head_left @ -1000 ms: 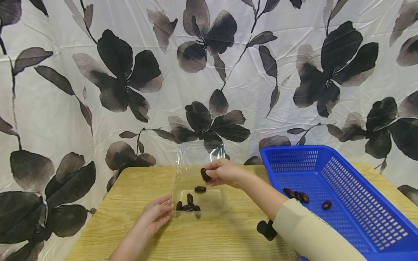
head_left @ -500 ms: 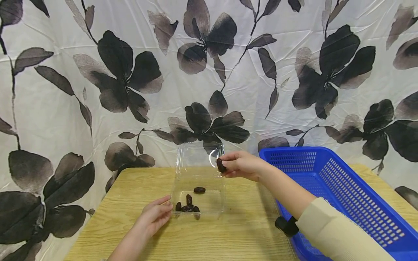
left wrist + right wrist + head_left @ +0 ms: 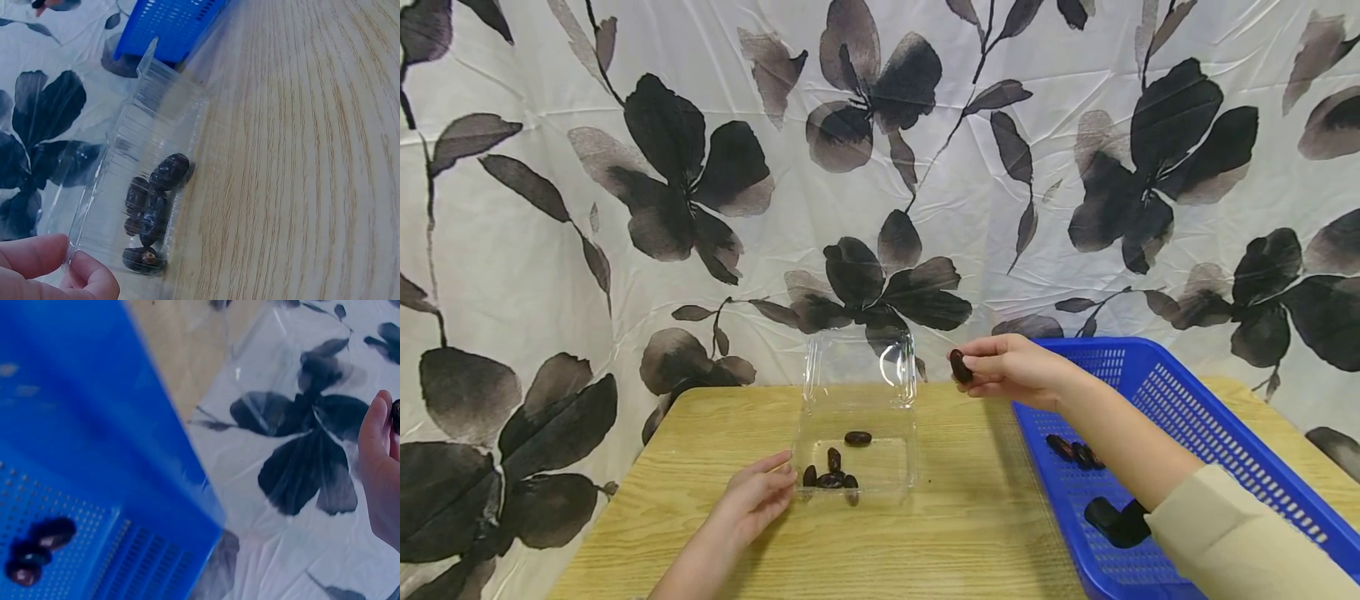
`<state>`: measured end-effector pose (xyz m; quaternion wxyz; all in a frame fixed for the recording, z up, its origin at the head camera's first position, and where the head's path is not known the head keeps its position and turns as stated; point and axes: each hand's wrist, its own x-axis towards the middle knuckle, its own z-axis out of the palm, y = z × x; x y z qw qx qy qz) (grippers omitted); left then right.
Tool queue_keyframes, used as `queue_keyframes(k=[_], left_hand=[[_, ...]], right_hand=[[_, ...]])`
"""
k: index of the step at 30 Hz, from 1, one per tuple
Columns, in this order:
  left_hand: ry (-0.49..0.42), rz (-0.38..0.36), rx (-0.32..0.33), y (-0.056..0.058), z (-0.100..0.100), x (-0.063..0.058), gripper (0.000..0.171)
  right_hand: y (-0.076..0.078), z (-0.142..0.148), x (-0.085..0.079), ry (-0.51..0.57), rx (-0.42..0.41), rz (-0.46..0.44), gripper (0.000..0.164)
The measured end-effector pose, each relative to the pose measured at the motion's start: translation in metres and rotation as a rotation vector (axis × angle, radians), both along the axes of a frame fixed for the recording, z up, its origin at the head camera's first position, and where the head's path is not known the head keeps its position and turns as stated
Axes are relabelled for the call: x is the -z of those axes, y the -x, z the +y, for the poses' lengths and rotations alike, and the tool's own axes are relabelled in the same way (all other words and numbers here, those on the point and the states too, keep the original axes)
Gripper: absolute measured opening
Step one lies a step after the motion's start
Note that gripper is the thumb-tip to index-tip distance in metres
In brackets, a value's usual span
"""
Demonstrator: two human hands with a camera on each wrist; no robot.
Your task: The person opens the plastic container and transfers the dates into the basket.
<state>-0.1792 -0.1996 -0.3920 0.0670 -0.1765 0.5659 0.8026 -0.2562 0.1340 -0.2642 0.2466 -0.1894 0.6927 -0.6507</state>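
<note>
The right hand [image 3: 1013, 367] pinches a glossy, dark oval date [image 3: 960, 366].

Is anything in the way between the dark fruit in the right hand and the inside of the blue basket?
Nothing separate shows between the dark fruit in the right hand and the blue basket; only the basket's rim would probably need crossing.

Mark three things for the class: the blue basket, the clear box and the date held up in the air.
Blue basket [image 3: 1202, 417], head view: right-hand wall.
Clear box [image 3: 883, 461], head view: bare floor.
Held date [image 3: 960, 367], head view: middle.
</note>
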Motion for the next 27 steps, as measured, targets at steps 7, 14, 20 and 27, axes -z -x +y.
queue_keyframes(k=[7,14,20,27], left_hand=[[0.000,0.000,0.004,-0.001,-0.001,0.001,0.060],[0.006,0.001,0.008,0.001,-0.001,0.001,0.060],[0.005,0.004,0.007,0.000,-0.001,0.000,0.060],[-0.009,-0.006,0.008,0.001,0.000,0.000,0.060]], right_hand=[[-0.003,0.027,-0.003,0.013,0.019,-0.006,0.042],[0.000,0.054,0.000,0.031,0.038,-0.026,0.024],[0.001,0.075,0.007,0.075,0.070,-0.080,0.018],[0.002,0.094,0.018,0.129,0.082,-0.113,0.019]])
